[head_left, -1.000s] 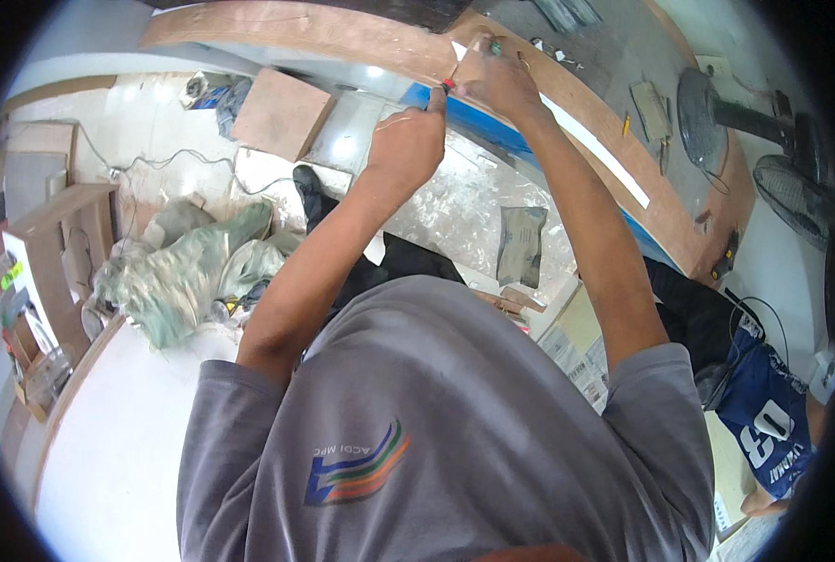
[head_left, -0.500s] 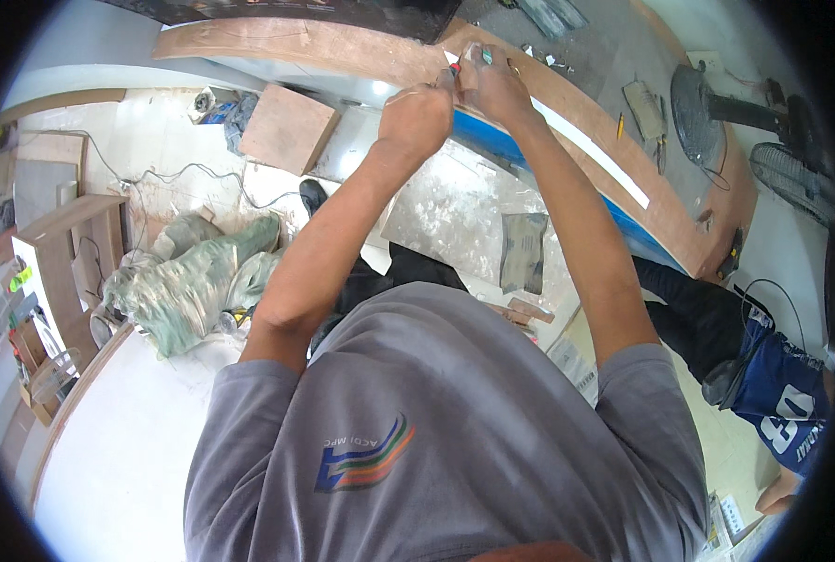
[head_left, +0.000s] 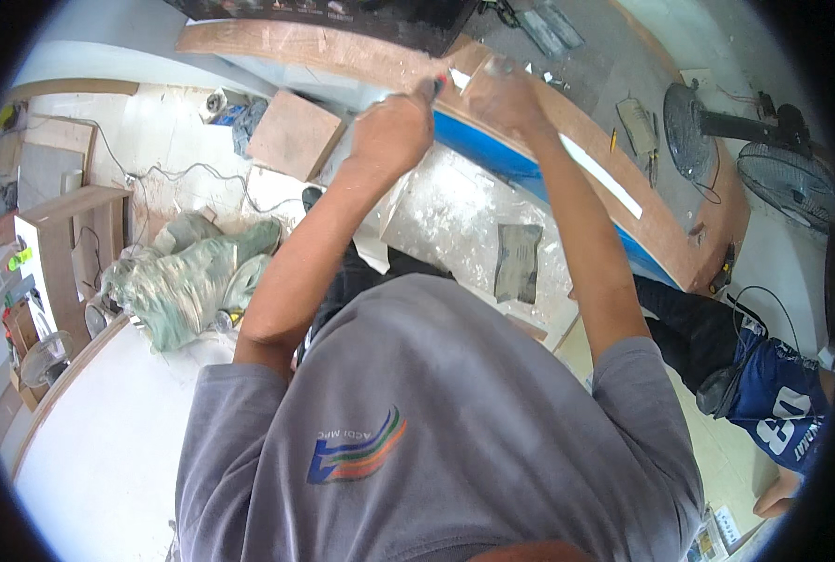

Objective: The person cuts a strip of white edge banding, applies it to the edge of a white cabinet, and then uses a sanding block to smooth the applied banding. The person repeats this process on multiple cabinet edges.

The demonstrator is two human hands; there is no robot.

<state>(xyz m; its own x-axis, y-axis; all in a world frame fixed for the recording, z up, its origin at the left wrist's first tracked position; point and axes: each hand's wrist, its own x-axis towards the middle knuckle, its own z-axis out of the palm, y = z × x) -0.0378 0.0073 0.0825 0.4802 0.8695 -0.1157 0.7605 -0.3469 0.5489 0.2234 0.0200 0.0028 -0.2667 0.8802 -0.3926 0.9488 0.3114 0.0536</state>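
My left hand (head_left: 394, 126) is closed round a small tool (head_left: 439, 84) with red and dark parts, at the near edge of a curved plywood strip (head_left: 296, 42) on the worktop. My right hand (head_left: 506, 103) is just to its right on the same plywood, smeared by motion, so I cannot make out its fingers or anything in them. A long white strip (head_left: 605, 183) lies along the plywood beside my right forearm, above a blue front panel (head_left: 474, 145). A short white piece (head_left: 459, 79) shows between my hands.
A dark panel (head_left: 361, 23) is at the back; fans (head_left: 778, 183), a pencil (head_left: 613, 139) and tools stand or lie rightward. A person in blue (head_left: 755, 393) is low at right. Left are a wooden block (head_left: 296, 131), green sacks (head_left: 188, 281), cables and a shelf unit (head_left: 89, 201).
Since half a second ago, my left hand has moved down and to the left with the tool. My right hand has moved slightly toward me and is more blurred.
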